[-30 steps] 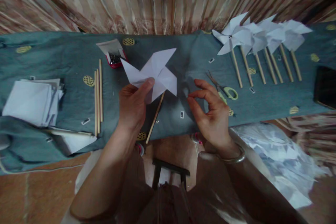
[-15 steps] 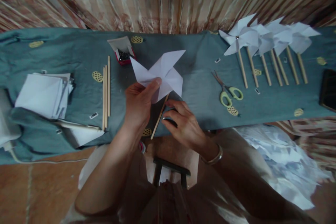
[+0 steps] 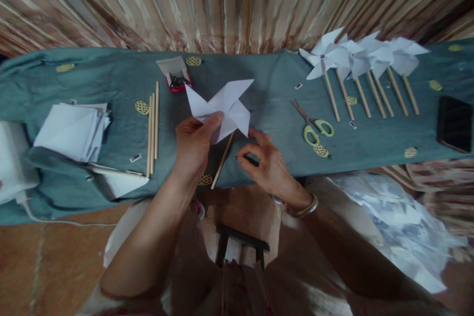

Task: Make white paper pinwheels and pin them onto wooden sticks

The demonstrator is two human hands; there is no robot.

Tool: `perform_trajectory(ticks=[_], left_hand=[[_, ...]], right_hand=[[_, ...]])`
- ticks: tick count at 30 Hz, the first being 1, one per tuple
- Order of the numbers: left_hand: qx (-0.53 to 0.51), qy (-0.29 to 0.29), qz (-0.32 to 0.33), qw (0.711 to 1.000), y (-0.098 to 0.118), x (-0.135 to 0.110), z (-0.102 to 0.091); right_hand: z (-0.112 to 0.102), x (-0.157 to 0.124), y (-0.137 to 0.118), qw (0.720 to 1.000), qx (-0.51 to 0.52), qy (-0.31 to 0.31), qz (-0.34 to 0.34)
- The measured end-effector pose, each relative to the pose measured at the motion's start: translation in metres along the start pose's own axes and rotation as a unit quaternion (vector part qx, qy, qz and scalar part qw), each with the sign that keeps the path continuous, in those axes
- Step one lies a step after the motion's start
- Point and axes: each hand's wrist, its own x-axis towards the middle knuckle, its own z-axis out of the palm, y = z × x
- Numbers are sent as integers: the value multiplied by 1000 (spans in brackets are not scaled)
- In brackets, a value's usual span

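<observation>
My left hand (image 3: 194, 144) pinches a white paper pinwheel (image 3: 232, 114), thumb pressed near its centre where the folded tips meet. Beneath the pinwheel a thin wooden stick (image 3: 222, 162) lies slantwise, its lower end at the cloth's near edge and its upper end hidden by the paper. Close by on the right, my right hand (image 3: 265, 162) holds a tiny dark thumbtack (image 3: 237, 158) between thumb and forefinger, too small to see in detail. Its other fingers reach toward the pinwheel's lower right blade. Behind the pinwheel stands an opened small red box (image 3: 179, 81) of dark metal tacks.
Three wooden sticks (image 3: 152, 128) lie left of my hands, beside a stack of white paper (image 3: 66, 128). Green-handled scissors (image 3: 313, 126) are to the right. Several finished pinwheels (image 3: 365, 59) lie farther right, then a phone (image 3: 454, 123). A white plastic bag (image 3: 392, 227) is below the table.
My right hand has shifted slightly right, its thumb and forefinger now closed in a clearer pinch. My left hand keeps its hold on the pinwheel. The camera view has moved a little.
</observation>
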Motion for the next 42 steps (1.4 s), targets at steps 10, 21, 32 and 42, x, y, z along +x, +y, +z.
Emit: perform_trajectory(ticks=[10, 21, 32, 42], left_hand=[[-23, 27, 18, 999, 11, -11, -12], [-10, 29, 7, 999, 11, -54, -9], [-18, 35, -24, 999, 8, -87, -1], [3, -4, 17, 1000, 11, -64, 23]], right_hand=[[-23, -10, 29, 999, -36, -18, -6], [-35, -5, 8, 985, -153, -78, 27], [-41, 3, -3, 969, -180, -163, 38], [-49, 1, -1, 975, -182, -120, 53]])
